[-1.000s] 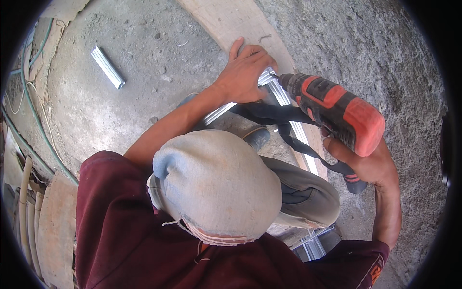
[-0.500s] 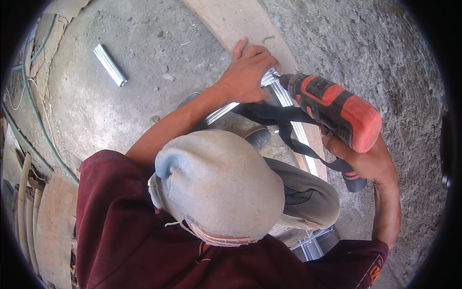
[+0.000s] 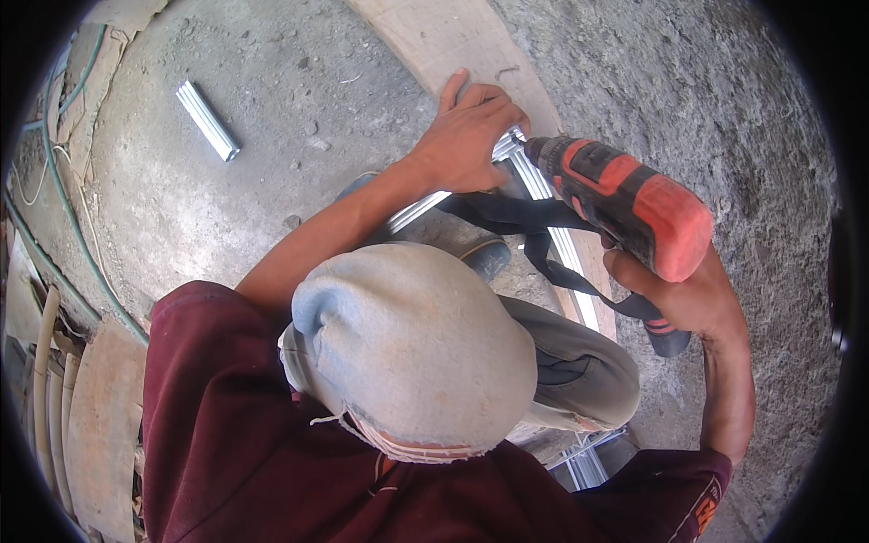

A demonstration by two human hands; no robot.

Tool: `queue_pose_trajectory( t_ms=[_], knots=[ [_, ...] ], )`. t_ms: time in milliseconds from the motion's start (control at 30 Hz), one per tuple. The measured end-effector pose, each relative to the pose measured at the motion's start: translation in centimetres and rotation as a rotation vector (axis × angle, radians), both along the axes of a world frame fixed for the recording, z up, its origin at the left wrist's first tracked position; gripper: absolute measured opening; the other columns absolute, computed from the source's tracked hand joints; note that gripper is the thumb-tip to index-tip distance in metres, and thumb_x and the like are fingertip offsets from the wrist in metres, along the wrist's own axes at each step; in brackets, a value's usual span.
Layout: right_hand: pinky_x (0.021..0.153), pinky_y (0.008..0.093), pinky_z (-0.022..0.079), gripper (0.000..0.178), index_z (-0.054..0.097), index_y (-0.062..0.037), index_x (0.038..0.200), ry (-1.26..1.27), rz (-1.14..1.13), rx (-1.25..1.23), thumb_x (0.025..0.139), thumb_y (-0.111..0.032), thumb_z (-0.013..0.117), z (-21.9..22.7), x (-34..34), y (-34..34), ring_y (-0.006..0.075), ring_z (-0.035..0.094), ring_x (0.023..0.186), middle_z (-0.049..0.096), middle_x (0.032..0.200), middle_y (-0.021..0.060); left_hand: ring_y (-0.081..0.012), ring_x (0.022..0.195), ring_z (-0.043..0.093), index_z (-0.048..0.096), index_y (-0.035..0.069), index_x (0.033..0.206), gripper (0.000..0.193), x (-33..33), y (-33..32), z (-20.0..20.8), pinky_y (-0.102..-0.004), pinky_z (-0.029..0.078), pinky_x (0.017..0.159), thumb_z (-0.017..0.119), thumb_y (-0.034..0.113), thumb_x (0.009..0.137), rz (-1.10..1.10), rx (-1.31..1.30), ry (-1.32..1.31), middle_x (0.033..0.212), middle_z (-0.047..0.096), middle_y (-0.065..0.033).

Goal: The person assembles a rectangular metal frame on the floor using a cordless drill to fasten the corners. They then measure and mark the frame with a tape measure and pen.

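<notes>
My right hand point(image 3: 679, 291) is wrapped round the grip of a red and black cordless drill point(image 3: 674, 226), which lies nearly level and points left. The drill's chuck end meets the corner where two ribbed silvery metal profiles join. One metal profile point(image 3: 418, 213) runs toward the lower left; the other metal profile point(image 3: 563, 246) runs down along a wooden plank point(image 3: 434, 36). My left hand point(image 3: 472, 136) clasps that corner from above, thumb and fingers round it, partly hiding the joint. A black strap point(image 3: 516, 213) hangs from the drill across the profiles.
A short ribbed metal piece point(image 3: 208, 122) lies on the dusty concrete floor at the left. Green hoses point(image 3: 83, 244) run along the far left, beside boards and poles. Rough grey ground point(image 3: 688, 81) borders the plank at right. More metal profiles point(image 3: 587, 466) lie below my bent knee.
The drill has tilted slightly and its rear has shifted a little left, with my right hand moving along. My left hand holds nearly the same place on the corner.
</notes>
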State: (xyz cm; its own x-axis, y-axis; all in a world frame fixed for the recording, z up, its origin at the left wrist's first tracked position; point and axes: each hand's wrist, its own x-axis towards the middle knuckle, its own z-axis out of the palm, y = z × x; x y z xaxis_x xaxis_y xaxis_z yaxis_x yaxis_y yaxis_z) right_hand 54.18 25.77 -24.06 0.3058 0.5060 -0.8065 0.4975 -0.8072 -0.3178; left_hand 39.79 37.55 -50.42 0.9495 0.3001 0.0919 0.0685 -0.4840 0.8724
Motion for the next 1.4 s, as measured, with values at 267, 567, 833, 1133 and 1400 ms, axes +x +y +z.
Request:
queue_pose_trajectory(
  t_ms=[267, 567, 833, 1133, 1400],
  knots=[
    [0.087, 0.0416, 0.053, 0.054, 0.059, -0.0016, 0.125, 0.044, -0.009, 0.117, 0.077, -0.014, 0.079, 0.2, -1.3, 0.9, 0.0339, 0.068, 0.095, 0.07, 0.107, 0.0162, -0.0292, 0.136, 0.047, 0.065, 0.016, 0.117, 0.05, 0.3, -0.2, -0.3, -0.0619, 0.006, 0.123, 0.078, 0.033, 0.071, -0.049, 0.03, 0.01, 0.12, 0.063, -0.0079],
    [0.088, 0.0398, 0.053, 0.05, 0.063, -0.0026, 0.123, 0.156, -0.076, 0.24, 0.077, -0.012, 0.079, 3.1, -1.2, -1.8, 0.0309, 0.068, 0.095, 0.071, 0.106, 0.0148, -0.0339, 0.136, 0.045, 0.061, 0.017, 0.126, 0.062, -0.8, 0.9, 0.7, -0.0641, 0.006, 0.122, 0.08, 0.035, 0.07, -0.046, 0.131, 0.098, 0.126, 0.06, -0.0108],
    [0.099, 0.0448, 0.052, 0.084, 0.041, -0.0033, 0.152, 0.176, -0.088, 0.438, 0.079, -0.019, 0.079, -0.5, -3.9, -10.8, 0.0383, 0.064, 0.121, 0.064, 0.134, 0.0218, -0.0324, 0.137, 0.042, 0.058, 0.016, 0.133, 0.066, -0.2, 1.0, 1.8, -0.0618, 0.004, 0.122, 0.067, 0.023, 0.068, -0.135, 0.15, 0.055, 0.13, 0.057, -0.0107],
    [0.086, 0.0469, 0.054, 0.112, 0.026, -0.0018, 0.16, -0.117, 0.05, 0.574, 0.07, -0.03, 0.088, -7.8, -11.2, -15.2, 0.0402, 0.064, 0.1, 0.058, 0.115, 0.0208, -0.0288, 0.136, 0.042, 0.064, 0.016, 0.131, 0.041, -0.1, 0.9, 0.4, -0.0543, 0.0, 0.122, 0.043, 0.026, 0.096, -0.141, 0.018, 0.02, 0.131, 0.059, -0.0101],
    [0.082, 0.0489, 0.054, 0.106, 0.026, -0.0154, 0.163, -0.129, 0.144, 0.536, 0.076, -0.028, 0.084, -12.4, -12.9, -16.3, 0.039, 0.058, 0.103, 0.048, 0.11, 0.0173, -0.0267, 0.133, 0.044, 0.065, 0.015, 0.13, 0.04, 0.1, 0.7, 0.1, -0.0526, 0.003, 0.122, 0.04, 0.026, 0.1, -0.139, 0.086, 0.027, 0.128, 0.062, -0.0086]
  ],
)
